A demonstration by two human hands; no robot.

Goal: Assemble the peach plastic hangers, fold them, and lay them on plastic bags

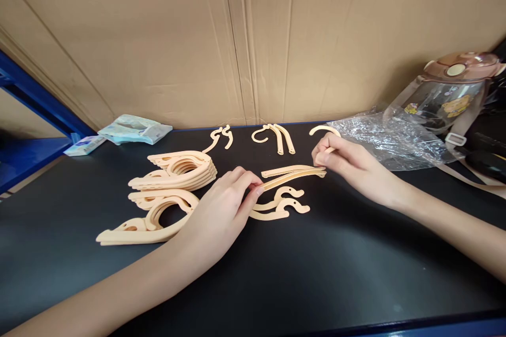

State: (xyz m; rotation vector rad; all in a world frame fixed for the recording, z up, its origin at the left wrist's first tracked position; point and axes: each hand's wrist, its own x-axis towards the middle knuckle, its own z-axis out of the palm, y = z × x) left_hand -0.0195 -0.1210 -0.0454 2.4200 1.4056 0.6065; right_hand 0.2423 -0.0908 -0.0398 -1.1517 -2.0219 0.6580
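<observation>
Brown cardboard (166, 37) backs this black tabletop (300, 274), and out around its middle we've got a slim beige strip (294, 175), its left end pinched between thumb and fingers of the left hand (223, 208). Just behind it lies a second strip (279, 170), the right ends close together. Over those ends, the right hand (342, 157) has its fingers closed on a beige hook (322, 129), the curve poking up toward the back edge; whether hook and strips touch, I can't tell from here.

Just nearer the front edge, two wavy pieces (292, 206) sit partly behind the left hand. Toward the left edge, two stacks of folded beige hangers, a rear one (203, 176) and a front one (134, 236), side by side! Along the back edge: two small curved pieces (215, 139), a loose hook (259, 139) and two upright-looking strips (286, 139). Back left corner, a tissue pack (134, 130); back right, crinkled clear plastic (387, 139) before a strapped bottle (438, 97).
</observation>
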